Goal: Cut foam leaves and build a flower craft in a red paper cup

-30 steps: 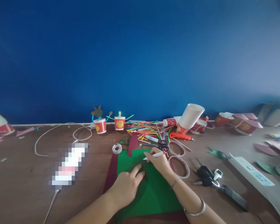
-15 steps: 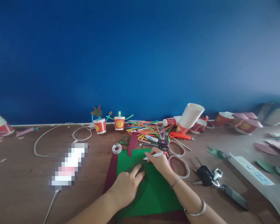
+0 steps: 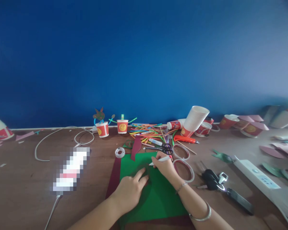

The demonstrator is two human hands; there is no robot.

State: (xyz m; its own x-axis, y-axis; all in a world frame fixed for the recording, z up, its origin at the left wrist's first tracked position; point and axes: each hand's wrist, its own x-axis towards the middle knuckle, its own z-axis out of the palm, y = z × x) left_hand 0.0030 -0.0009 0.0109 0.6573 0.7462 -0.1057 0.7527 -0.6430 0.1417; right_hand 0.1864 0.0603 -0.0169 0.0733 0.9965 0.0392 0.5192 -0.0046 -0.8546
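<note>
The open left hand (image 3: pixel 129 194) likely steadies the flat green paper sheet (image 3: pixel 162 203), while the right hand (image 3: pixel 166 167) grips a slim white, red-ended marker (image 3: pixel 165 158) for control.

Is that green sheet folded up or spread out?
Spread out: the green sheet lies flat over dark red paper, its broad face showing around the left hand resting on it.

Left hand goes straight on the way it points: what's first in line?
Likely the white marker in the right hand, just ahead of the left hand; depth is hard to judge from one view.
</note>
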